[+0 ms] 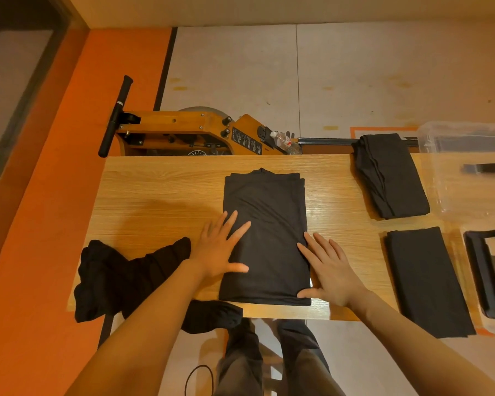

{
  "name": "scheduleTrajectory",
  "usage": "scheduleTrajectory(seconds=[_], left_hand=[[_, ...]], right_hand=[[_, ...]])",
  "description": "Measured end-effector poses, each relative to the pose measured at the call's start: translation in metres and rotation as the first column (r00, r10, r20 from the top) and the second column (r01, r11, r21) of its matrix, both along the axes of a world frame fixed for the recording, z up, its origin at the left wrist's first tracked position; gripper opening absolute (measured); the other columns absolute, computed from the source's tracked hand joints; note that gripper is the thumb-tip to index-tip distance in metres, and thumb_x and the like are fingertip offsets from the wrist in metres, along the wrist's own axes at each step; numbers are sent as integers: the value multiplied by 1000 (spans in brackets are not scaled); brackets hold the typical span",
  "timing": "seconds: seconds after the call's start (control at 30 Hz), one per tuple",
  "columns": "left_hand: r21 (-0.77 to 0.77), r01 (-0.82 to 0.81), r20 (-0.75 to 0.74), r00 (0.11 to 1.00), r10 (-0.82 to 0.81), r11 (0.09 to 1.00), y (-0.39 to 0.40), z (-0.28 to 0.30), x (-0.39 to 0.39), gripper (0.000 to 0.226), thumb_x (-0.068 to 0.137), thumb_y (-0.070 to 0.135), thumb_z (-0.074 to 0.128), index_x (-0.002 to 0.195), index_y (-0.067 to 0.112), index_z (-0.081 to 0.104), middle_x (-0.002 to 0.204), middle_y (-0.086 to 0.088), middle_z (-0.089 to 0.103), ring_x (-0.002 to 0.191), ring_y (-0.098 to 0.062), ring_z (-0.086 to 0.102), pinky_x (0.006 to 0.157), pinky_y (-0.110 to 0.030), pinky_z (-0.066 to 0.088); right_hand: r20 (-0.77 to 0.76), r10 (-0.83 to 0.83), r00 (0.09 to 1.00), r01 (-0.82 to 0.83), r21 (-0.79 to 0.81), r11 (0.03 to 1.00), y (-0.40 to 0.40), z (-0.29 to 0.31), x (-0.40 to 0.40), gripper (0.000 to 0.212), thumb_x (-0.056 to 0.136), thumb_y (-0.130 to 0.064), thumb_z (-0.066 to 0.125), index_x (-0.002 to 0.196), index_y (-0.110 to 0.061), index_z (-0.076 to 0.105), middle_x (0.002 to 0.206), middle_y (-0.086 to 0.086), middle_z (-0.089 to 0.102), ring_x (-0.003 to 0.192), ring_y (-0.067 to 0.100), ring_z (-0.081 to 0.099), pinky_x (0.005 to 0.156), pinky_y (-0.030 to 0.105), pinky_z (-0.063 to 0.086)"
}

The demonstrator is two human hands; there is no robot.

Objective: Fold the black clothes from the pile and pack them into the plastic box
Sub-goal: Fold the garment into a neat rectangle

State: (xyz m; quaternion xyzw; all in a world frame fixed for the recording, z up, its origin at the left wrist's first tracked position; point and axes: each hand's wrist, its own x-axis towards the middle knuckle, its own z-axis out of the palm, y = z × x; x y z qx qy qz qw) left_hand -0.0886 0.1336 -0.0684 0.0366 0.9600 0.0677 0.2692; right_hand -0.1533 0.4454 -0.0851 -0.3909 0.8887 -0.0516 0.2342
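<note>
Both hands, the left hand (217, 250) and the right hand (330, 270), lie flat with straight fingers on the folded black shirt (266, 238), which rests mid-table (155, 190) with its long axis and collar pointing away from the person, no readable writing on it.

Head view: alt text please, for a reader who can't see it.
Both hands, left hand and right hand, press flat on a half-folded black shirt on a wooden table. Unfolded black clothes lie left; two folded garments and a clear plastic box right.

Flat hands (275, 262) on shirt (266, 238) (black)
</note>
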Motion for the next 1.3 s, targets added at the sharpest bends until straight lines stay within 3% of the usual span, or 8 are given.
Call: scheduleTrajectory(seconds=[0.13, 0.23, 0.4, 0.57, 0.7, 0.93, 1.13, 1.3], left_hand=[[-45, 5, 72, 997, -1, 999, -4, -6, 22, 127, 59, 90, 51, 140, 41, -34, 148, -4, -43, 138, -31, -36, 112, -56, -12], [-45, 38, 100, 994, -33, 998, -4, -2, 21, 132, 55, 89, 56, 140, 42, -34, 145, -5, -47, 133, -30, -42, 108, -54, -18], [19, -144, 21, 989, 144, 989, -3, 5, 2, 98, 77, 82, 36, 147, 41, -19, 154, -3, -33, 143, -29, -26, 115, -55, -5], [-102, -216, -53, 976, 212, 971, -5, 11, -34, 85, 89, 70, 37, 152, 33, -7, 161, -4, -14, 147, -29, -12, 117, -52, 4], [-135, -189, -80, 980, 180, 973, -6, 15, -58, 87, 88, 68, 42, 153, 30, -3, 162, -4, -9, 147, -31, -9, 116, -53, 7], [-82, -179, 64, 981, 184, 981, -14, 7, -68, 119, 69, 77, 60, 150, 34, -16, 159, -2, -23, 144, -32, -23, 114, -58, -2], [-96, -130, 132, 981, 142, 987, -17, 4, -73, 134, 58, 81, 64, 148, 34, -23, 155, -4, -33, 141, -34, -30, 112, -62, -3], [-66, -200, 51, 978, 204, 978, -9, 4, -86, 116, 69, 84, 51, 149, 36, -17, 156, -5, -29, 144, -31, -25, 114, -58, -4]], right_hand=[[11, 12, 1000, -13, 62, 998, -1, -1, 2, 122, 65, -99, 33, 155, -18, 24, 163, 8, 13, 149, 36, 11, 116, 62, 17], [10, -13, 1000, 12, 75, 997, -4, 2, 2, 125, 62, -102, 29, 157, -23, 10, 164, 4, -5, 150, 32, -6, 118, 57, -2], [-64, -163, 985, 158, -70, 985, -22, 17, -16, 84, 91, -76, 16, 154, -21, 25, 163, 4, 16, 151, 25, 8, 121, 48, 6], [-129, -221, 967, 203, -136, 970, -60, 25, -57, 54, 101, -40, 46, 147, -14, 40, 157, 8, 32, 148, 27, 22, 120, 42, 12], [-118, -161, 980, 141, -158, 977, -80, 26, -79, 50, 97, -25, 57, 144, -12, 45, 156, 10, 34, 147, 27, 24, 120, 38, 14], [3, -89, 996, 89, 15, 996, -71, 14, -96, 89, 90, -59, 53, 156, -15, 15, 165, 5, 4, 152, 21, 1, 121, 41, 3], [12, -25, 1000, 24, 45, 999, -57, 8, -111, 127, 60, -95, 8, 157, -14, 6, 165, 4, -2, 151, 20, -4, 120, 48, 4], [-46, -59, 997, 62, 72, 995, -64, 18, -132, 100, 83, -73, 50, 156, -15, 15, 164, 5, 7, 151, 23, 4, 121, 43, 7]])
